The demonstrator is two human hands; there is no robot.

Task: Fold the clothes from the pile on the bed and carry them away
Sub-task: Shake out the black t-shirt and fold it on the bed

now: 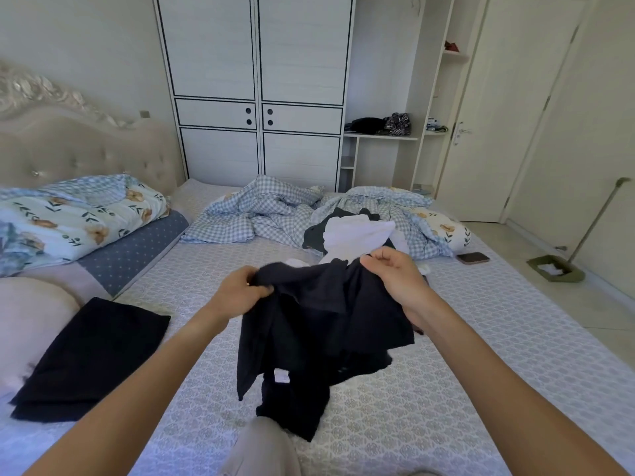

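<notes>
The left hand (240,292) and right hand (395,273) pinch a dark garment (319,338) above the bed (446,389). I think it needs spreading flat between them before folding.

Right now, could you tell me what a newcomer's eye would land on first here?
The dark garment held up at centre by the left hand and right hand. A folded dark garment lies on the bed to the left, and the pile of clothes sits beyond the hands.
</notes>
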